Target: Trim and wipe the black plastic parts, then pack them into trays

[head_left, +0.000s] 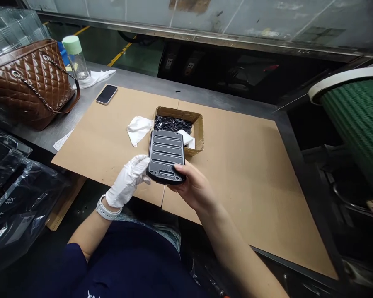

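Observation:
Both my hands hold a black rectangular case [166, 153] with rounded corners and several slots across its face, tilted up above the near edge of the cardboard. My left hand [129, 179], in a white glove, grips its lower left side. Bare, my right hand [194, 184] wraps the lower right corner, thumb on the face. Just behind the case stands an open cardboard box [199, 128] of small black strip-like pieces [173, 123], with a white piece [186, 138] inside. The case hides part of the box. A white cloth [139, 129] lies left of the box.
Cardboard sheets [242, 165] cover the metal table. A phone [107, 94] lies at the back left, near a brown quilted handbag [34, 82] and a bottle with a green lid [76, 58]. Clear plastic bags [21, 198] are at the left. A green ribbed object [357, 120] stands at the right.

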The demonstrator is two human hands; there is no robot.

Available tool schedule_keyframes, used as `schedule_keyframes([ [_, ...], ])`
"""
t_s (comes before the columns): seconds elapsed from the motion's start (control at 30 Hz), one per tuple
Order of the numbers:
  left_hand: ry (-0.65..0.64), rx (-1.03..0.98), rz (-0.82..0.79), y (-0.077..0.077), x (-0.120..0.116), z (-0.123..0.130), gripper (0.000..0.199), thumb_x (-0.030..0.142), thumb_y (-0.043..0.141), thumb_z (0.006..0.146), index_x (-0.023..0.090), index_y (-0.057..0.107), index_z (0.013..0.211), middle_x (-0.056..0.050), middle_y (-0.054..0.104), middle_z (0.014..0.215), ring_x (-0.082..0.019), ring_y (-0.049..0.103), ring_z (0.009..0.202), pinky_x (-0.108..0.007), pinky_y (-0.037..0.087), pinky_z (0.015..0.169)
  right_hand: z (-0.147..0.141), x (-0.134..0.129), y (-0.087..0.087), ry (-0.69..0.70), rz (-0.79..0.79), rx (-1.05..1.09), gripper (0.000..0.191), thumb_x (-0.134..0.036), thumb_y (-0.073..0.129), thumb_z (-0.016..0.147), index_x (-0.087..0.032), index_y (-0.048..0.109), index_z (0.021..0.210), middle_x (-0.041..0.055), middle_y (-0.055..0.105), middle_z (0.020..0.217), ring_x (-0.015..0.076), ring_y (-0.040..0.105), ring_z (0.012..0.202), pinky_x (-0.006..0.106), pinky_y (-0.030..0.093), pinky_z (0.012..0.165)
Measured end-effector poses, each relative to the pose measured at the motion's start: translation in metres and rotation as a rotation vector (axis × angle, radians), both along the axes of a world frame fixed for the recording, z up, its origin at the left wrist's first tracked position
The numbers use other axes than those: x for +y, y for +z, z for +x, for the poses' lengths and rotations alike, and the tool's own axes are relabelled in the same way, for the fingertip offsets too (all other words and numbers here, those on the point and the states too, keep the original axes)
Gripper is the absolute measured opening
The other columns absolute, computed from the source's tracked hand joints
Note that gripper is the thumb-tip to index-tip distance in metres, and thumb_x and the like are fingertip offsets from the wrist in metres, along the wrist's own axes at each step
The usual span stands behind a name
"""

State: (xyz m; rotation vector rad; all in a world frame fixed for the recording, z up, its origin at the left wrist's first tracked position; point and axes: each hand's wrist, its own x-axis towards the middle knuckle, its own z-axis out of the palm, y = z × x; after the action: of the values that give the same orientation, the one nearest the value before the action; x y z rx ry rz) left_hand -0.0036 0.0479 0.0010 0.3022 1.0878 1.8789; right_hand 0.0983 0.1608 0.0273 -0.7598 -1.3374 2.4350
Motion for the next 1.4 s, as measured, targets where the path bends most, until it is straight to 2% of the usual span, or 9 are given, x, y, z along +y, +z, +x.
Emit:
schedule_keyframes([
  [0.33,-0.022,0.074,-0.069,-0.002,0.001,0.001,0.028,0.036,0.07,0.073,0.016,0.063,0.09,0.0,0.067,0.086,-0.01,0.061,0.073,-0.021,0.048,0.069,0.008,0.004,-0.025,0.036,0.2,-0.013,0.024,-0.035,0.065,0.069,-0.022,0.056,0.087,-0.0047,0.05,0.063,0.0087,0.038,0.046,0.021,0.034,0.038],
  [0.47,-0.02,0.164,-0.088,-0.006,0.0,-0.001,0.026,0.032,0.069,0.074,0.016,0.061,0.093,0.0,0.068,0.086,-0.013,0.063,0.083,-0.027,0.048,0.082,0.011,0.011,-0.032,0.055,0.385,0.024,0.032,-0.041,0.069,0.072,-0.026,0.059,0.098,-0.0006,0.061,0.078,0.0141,0.055,0.064,0.027,0.05,0.057],
  [0.57,-0.041,0.312,-0.107,-0.013,-0.005,-0.004,0.024,0.031,0.067,0.075,0.017,0.062,0.093,-0.002,0.069,0.09,-0.015,0.063,0.089,-0.028,0.047,0.085,0.013,0.022,-0.026,0.0,0.501,0.091,0.038,-0.048,0.071,0.07,-0.028,0.06,0.1,0.0025,0.065,0.089,0.0195,0.061,0.082,0.034,0.052,0.076],
  [0.87,0.061,0.616,-0.197,-0.03,-0.012,-0.017,0.018,0.031,0.067,0.076,0.016,0.066,0.086,-0.003,0.066,0.085,-0.015,0.06,0.085,-0.026,0.043,0.087,0.026,0.022,-0.002,0.014,0.969,0.195,0.01,-0.036,0.064,0.081,-0.027,0.067,0.083,0.0034,0.065,0.077,0.0197,0.059,0.074,0.035,0.049,0.067],
  [1.0,0.088,0.246,-0.115,-0.024,-0.01,-0.013,0.041,0.045,0.065,0.076,0.02,0.061,0.108,-0.006,0.06,0.12,-0.019,0.052,0.117,-0.03,0.038,0.101,0.027,0.018,-0.01,-0.006,1.34,0.386,0.024,-0.017,0.061,0.082,-0.034,0.066,0.098,0.0026,0.068,0.09,0.0194,0.06,0.084,0.036,0.05,0.074],
  [1.13,-0.211,-0.152,-0.008,-0.018,-0.008,-0.002,0.076,0.076,0.034,0.077,0.014,0.061,0.113,-0.016,0.063,0.116,-0.03,0.055,0.115,-0.044,0.046,0.092,0.028,0.013,-0.029,-0.017,1.79,0.334,0.04,-0.012,0.063,0.079,-0.045,0.065,0.1,-0.0026,0.063,0.118,0.0209,0.052,0.114,0.043,0.04,0.098],
  [1.2,-0.298,-0.362,0.094,-0.015,-0.006,0.003,0.077,0.075,0.037,0.076,0.013,0.06,0.115,-0.016,0.065,0.111,-0.033,0.058,0.11,-0.046,0.046,0.09,0.029,0.01,-0.04,0.013,1.88,0.259,0.042,-0.014,0.065,0.079,-0.047,0.063,0.103,-0.0052,0.052,0.133,0.0226,0.043,0.127,0.048,0.032,0.106],
  [1.3,-0.232,-0.512,0.19,-0.011,0.001,0.005,0.055,0.056,0.05,0.08,0.014,0.061,0.113,-0.012,0.069,0.102,-0.028,0.064,0.096,-0.043,0.048,0.088,0.031,0.003,-0.051,0.069,1.763,0.19,0.051,-0.02,0.067,0.079,-0.047,0.053,0.12,-0.0035,0.033,0.148,0.0265,0.03,0.136,0.053,0.026,0.11],
  [1.4,-0.16,-0.591,0.239,-0.007,0.007,0.004,0.041,0.046,0.054,0.081,0.015,0.063,0.106,-0.008,0.07,0.092,-0.022,0.066,0.085,-0.04,0.048,0.087,0.03,-0.005,-0.057,0.099,1.336,0.128,0.081,-0.04,0.069,0.077,-0.04,0.022,0.143,0.0043,0.017,0.155,0.0287,0.021,0.14,0.055,0.024,0.111],
])
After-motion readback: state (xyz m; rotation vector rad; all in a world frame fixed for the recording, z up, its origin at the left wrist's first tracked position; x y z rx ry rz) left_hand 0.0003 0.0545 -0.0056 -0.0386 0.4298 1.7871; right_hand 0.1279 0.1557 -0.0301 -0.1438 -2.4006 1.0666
